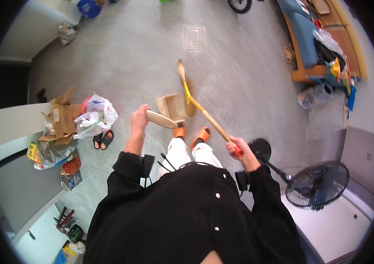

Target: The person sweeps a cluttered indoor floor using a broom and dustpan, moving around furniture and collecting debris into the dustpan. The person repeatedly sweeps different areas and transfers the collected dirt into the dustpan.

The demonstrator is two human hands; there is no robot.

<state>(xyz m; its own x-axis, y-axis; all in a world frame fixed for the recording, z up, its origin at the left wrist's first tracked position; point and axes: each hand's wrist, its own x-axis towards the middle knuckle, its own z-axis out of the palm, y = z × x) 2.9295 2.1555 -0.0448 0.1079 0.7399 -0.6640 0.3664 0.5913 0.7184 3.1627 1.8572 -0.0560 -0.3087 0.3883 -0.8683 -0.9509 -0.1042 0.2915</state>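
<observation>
My left hand (140, 119) is closed around the upper end of a beige dustpan handle. Below it the open pan of the dustpan (173, 106) is at the floor, just beyond my orange slippers. In my right hand (238, 152) is the red-tipped end of a broom (210, 118) with a wooden stick. The broom runs diagonally up and to the left to its yellow collar and straw bristles, which lie at the right side of the dustpan and past it. Whether the bristles touch the pan cannot be told.
A cardboard box (65, 119), white plastic bags (98, 114) and black slippers (103, 140) are at the left. A black standing fan (317, 185) is close on my right. A blue-cushioned wooden sofa (300, 39) holds clutter at the upper right, and a wheel (239, 4) shows at the top.
</observation>
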